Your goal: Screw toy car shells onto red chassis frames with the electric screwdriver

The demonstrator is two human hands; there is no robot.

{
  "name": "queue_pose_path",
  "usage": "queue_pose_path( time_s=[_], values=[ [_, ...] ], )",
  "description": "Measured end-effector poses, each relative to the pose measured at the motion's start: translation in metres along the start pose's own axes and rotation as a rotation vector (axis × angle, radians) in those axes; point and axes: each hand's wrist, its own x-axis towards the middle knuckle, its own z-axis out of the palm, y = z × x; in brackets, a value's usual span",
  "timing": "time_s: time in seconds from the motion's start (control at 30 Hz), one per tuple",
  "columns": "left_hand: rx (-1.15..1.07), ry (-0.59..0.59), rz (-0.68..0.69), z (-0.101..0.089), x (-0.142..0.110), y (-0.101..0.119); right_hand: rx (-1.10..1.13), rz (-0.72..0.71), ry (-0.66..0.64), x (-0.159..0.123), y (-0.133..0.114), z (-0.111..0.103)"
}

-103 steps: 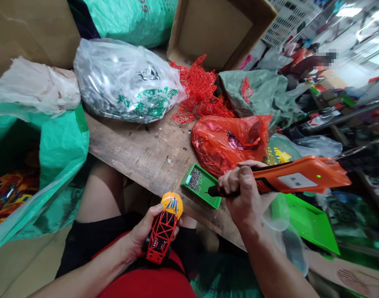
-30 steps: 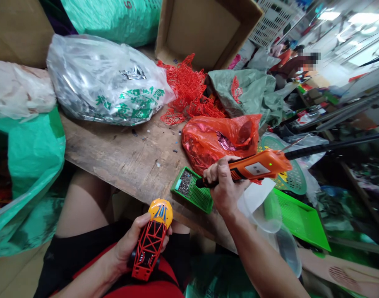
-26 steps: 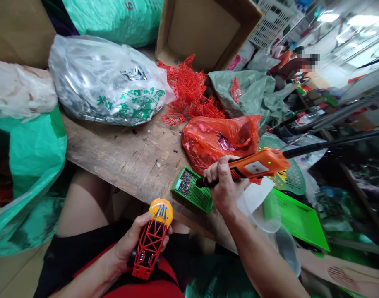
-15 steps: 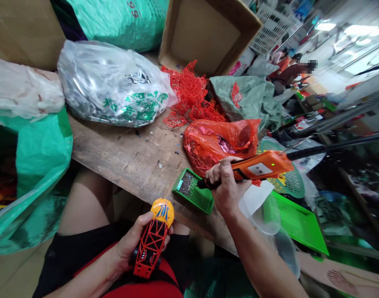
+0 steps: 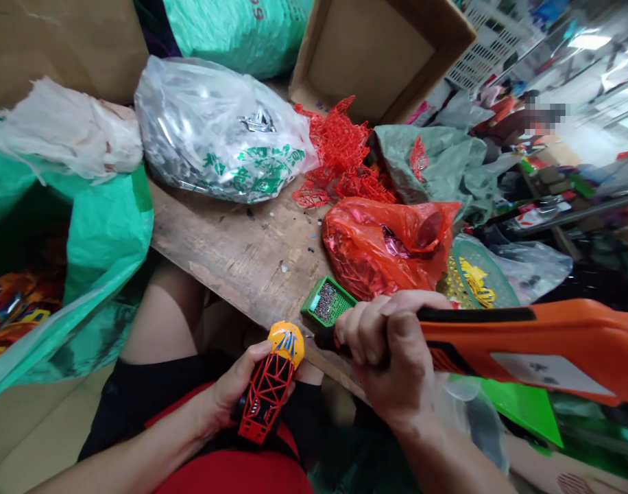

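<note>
My left hand (image 5: pixel 240 384) is closed around a toy car (image 5: pixel 269 385) with a yellow front and a red lattice frame, held above my lap. Wrapped round the grip of an orange electric screwdriver (image 5: pixel 520 350), my right hand (image 5: pixel 391 350) keeps it roughly level. The driver's thin tip points left, close to the car's yellow end; whether it touches, I cannot tell. Just beyond the tip, a small green basket (image 5: pixel 308 310) of tiny screws (image 5: pixel 324 302) stands at the table edge, partly hidden by my right hand.
On the wooden table (image 5: pixel 226 254) lie a clear bag of silvery parts (image 5: pixel 221 137), red lattice pieces (image 5: pixel 339 151) and a red bag (image 5: pixel 386 254). A cardboard box (image 5: pixel 376 62) stands behind. A green sack of parts (image 5: pixel 108 233) is at left, a green tray (image 5: pixel 524 412) at right.
My right hand has brought the screwdriver from over the screw basket down and toward me, its tip now near the toy car. The left hand still grips the car. The view has shifted.
</note>
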Motion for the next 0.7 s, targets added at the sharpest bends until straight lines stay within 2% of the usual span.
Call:
queue_pose_path(
  time_s=[0.1, 0.3, 0.7],
  values=[
    [0.019, 0.003, 0.051, 0.002, 0.000, 0.000, 0.034, 0.026, -0.070, -0.009, 0.007, 0.009],
    [-0.020, -0.024, 0.116, 0.008, -0.002, 0.002, 0.057, 0.078, -0.090, -0.014, 0.023, 0.018],
    [-0.005, -0.059, 0.153, 0.004, 0.003, -0.001, 0.003, 0.098, -0.129, -0.017, 0.031, 0.020]
  ],
)
